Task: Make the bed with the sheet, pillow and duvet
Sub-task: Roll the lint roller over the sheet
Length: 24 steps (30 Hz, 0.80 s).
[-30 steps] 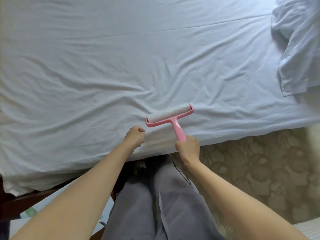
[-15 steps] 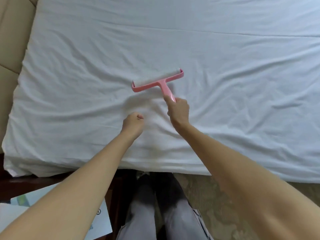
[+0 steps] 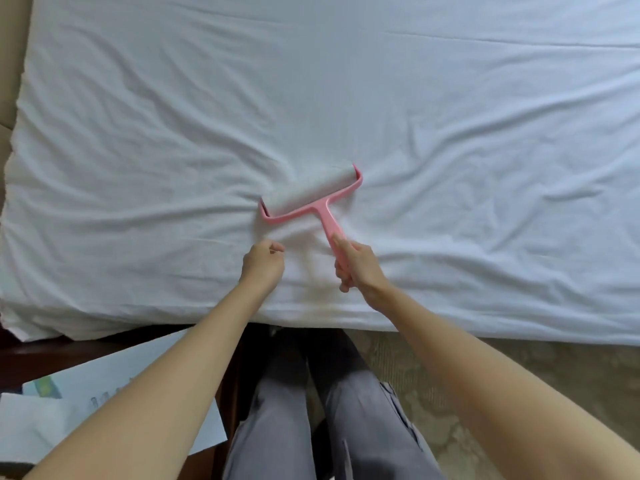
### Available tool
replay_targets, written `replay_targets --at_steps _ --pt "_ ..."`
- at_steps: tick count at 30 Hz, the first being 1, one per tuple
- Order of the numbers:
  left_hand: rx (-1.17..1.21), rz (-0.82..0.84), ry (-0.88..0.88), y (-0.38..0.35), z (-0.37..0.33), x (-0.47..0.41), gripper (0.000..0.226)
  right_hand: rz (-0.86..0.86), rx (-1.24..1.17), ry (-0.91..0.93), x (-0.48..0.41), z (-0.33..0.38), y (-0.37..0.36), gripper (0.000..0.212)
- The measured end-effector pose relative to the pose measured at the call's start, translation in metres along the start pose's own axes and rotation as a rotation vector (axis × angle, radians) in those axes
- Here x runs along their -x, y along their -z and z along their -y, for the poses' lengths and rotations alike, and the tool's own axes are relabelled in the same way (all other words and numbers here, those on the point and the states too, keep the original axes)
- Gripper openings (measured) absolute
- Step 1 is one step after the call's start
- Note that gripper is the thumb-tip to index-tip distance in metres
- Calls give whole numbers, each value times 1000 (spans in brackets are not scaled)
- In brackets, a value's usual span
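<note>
A wrinkled white sheet [image 3: 346,98] covers the whole bed in the head view. A pink lint roller [image 3: 311,192] with a white roll lies pressed on the sheet near the front edge. My right hand [image 3: 356,265] grips its pink handle from below. My left hand [image 3: 263,263] rests on the sheet just left of the handle, fingers curled into a loose fist; it seems to pinch something tiny, too small to tell. No pillow or duvet is in view.
A beige padded headboard [image 3: 10,64] borders the bed on the left. Dark wooden furniture [image 3: 41,351] with papers [image 3: 86,393] on it sits at the lower left. Patterned carpet [image 3: 519,393] lies below the bed edge, with my grey trousers [image 3: 311,427] between.
The roller has moved along the sheet, pulled back toward me after the reach half a second ago. The view shifted left, so the crumpled white fabric at the right left the frame. My left hand stays fisted.
</note>
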State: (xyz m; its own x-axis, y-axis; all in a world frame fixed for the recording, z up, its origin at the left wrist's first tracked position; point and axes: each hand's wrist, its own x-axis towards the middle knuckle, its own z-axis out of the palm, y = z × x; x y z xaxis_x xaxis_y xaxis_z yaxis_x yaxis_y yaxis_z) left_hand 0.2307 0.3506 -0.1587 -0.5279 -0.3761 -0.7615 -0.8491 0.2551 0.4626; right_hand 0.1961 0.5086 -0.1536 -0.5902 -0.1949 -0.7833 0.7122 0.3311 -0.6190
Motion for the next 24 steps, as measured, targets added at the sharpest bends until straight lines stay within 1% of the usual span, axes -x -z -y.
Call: replay_targets --at_steps 5,11,13,16,19,24 --pt "10 84 25 -19 -3 39 32 16 -24 -89 44 -11 11 30" --pt "27 156 11 -30 -21 72 28 -91 -70 -155 87 -23 21 37" --pt "34 165 19 -29 -28 79 25 -120 -58 -149 99 -25 27 39" --pt "55 175 29 -22 -42 88 22 -108 -49 -118 117 -19 35 37" --pt "115 149 20 -11 -58 95 23 -108 -111 -83 126 -1 41 35" --pt "254 -2 -72 11 -89 95 25 -73 -72 59 113 52 41 34"
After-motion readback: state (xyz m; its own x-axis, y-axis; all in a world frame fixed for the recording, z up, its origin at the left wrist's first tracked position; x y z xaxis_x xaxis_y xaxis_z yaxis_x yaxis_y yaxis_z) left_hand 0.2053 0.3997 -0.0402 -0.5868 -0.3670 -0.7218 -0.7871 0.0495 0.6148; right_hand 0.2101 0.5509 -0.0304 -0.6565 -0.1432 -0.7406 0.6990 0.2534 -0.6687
